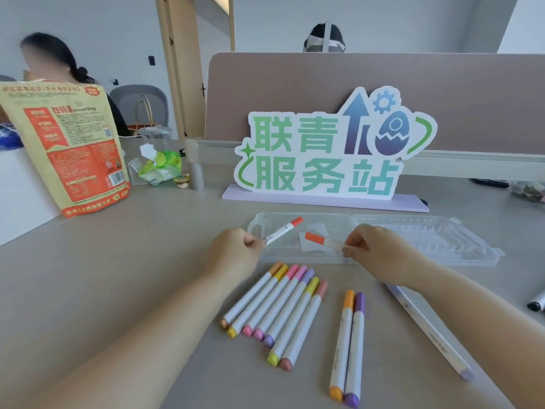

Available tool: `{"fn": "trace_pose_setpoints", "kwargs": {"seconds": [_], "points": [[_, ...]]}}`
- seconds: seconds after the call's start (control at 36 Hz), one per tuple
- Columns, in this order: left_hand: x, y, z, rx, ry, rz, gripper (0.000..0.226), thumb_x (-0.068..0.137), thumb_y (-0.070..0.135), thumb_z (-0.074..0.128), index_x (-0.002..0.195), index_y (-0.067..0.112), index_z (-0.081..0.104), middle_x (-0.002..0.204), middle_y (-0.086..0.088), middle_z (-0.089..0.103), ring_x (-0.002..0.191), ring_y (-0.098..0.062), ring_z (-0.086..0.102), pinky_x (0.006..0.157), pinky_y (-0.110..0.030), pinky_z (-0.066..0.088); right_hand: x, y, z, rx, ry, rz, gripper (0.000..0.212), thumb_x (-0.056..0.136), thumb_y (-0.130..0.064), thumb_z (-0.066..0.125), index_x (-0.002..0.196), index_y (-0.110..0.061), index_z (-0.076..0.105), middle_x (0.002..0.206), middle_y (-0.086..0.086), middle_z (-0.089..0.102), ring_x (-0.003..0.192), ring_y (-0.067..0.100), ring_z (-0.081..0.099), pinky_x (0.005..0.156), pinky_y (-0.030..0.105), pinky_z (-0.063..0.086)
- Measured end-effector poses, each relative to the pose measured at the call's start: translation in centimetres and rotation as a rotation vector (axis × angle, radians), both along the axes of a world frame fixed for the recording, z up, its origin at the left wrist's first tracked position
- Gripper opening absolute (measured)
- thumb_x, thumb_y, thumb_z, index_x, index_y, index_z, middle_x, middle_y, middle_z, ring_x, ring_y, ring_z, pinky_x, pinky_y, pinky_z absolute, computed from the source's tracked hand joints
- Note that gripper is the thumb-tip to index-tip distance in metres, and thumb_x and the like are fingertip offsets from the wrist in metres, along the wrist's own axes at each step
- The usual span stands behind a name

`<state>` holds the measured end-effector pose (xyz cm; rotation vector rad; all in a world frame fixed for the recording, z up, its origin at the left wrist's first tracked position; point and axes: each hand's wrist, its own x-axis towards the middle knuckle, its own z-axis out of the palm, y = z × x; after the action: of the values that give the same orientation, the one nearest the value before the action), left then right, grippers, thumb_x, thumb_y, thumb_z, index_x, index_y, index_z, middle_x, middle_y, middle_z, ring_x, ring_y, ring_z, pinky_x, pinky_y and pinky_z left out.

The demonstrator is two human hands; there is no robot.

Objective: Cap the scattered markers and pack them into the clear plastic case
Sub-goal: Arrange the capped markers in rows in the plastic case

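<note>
My left hand (pixel 236 249) grips a white marker with an orange-red cap (pixel 284 230), held over the left end of the open clear plastic case (pixel 427 246). My right hand (pixel 374 249) pinches a second white marker with an orange-red cap (pixel 320 240), pointing left over the case. Several capped pastel markers (pixel 277 311) lie side by side on the table in front of the case. Two more, orange and purple (pixel 349 343), lie to their right. Another pale lilac marker (pixel 427 329) lies partly under my right forearm.
A cut-out sign on a lilac base (pixel 324 199) stands just behind the case, before a desk divider (pixel 383 84). A tall snack bag (pixel 67 149) and a tissue pack (pixel 159 168) are at the left. A dark marker (pixel 538 302) lies at the right edge. People sit beyond.
</note>
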<state>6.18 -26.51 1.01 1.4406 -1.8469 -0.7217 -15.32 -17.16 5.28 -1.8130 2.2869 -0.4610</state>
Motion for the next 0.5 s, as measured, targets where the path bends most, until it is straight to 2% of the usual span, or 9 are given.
{"fn": "trace_pose_setpoints", "kwargs": {"seconds": [0.14,0.19,0.25,0.33,0.42,0.5], "points": [[-0.2,1.5,0.5,0.017,0.025,0.01,0.029,0.091,0.03,0.06,0.081,0.005,0.071,0.086,-0.014,0.07,0.068,-0.022,0.055,0.065,-0.029,0.044,-1.1,1.1,0.9,0.062,-0.013,0.024,0.013,0.095,-0.028,0.052,0.086,-0.021,0.059,0.09,-0.003,0.061,0.081,0.013,0.055,0.074,0.027,0.042],[-0.2,1.7,0.9,0.005,0.061,0.038,0.025,0.09,0.03,0.062,0.075,0.011,0.07,0.084,-0.011,0.071,0.072,-0.025,0.061,0.069,-0.031,0.048,-1.5,1.2,1.2,0.069,-0.055,0.031,0.012,0.094,-0.028,0.054,0.084,-0.022,0.06,0.09,-0.004,0.06,0.08,0.011,0.054,0.072,0.026,0.042],[-0.1,1.6,1.3,-0.002,0.095,0.084,0.025,0.088,0.029,0.064,0.065,0.02,0.065,0.077,0.0,0.068,0.084,-0.026,0.065,0.077,-0.034,0.051,-1.6,1.1,1.3,0.05,-0.102,0.013,0.011,0.092,-0.027,0.056,0.085,-0.021,0.062,0.092,-0.002,0.061,0.084,0.015,0.056,0.075,0.029,0.044],[-0.1,0.8,1.0,-0.026,0.064,0.135,0.031,0.085,0.031,0.065,0.058,0.015,0.063,0.073,0.005,0.057,0.092,-0.028,0.065,0.081,-0.039,0.051,-1.2,0.3,1.5,0.009,-0.181,-0.009,0.011,0.09,-0.024,0.059,0.084,-0.017,0.065,0.097,0.007,0.066,0.092,0.025,0.06,0.083,0.037,0.046],[-0.2,0.5,0.7,-0.048,-0.035,0.132,0.037,0.082,0.037,0.061,0.059,0.009,0.065,0.074,0.0,0.067,0.079,-0.028,0.064,0.068,-0.035,0.051,-0.5,-0.5,1.6,-0.004,-0.231,0.0,0.015,0.091,-0.022,0.057,0.08,-0.017,0.065,0.099,0.012,0.068,0.093,0.03,0.061,0.079,0.037,0.047],[-0.6,0.4,1.0,-0.043,-0.138,0.138,0.046,0.081,0.038,0.061,0.043,0.014,0.051,0.053,0.003,0.054,0.063,-0.026,0.05,0.052,-0.028,0.034,0.0,-1.3,1.4,0.01,-0.224,0.021,0.019,0.093,-0.024,0.054,0.077,-0.02,0.063,0.098,0.012,0.068,0.079,0.023,0.056,0.068,0.031,0.042]]}}
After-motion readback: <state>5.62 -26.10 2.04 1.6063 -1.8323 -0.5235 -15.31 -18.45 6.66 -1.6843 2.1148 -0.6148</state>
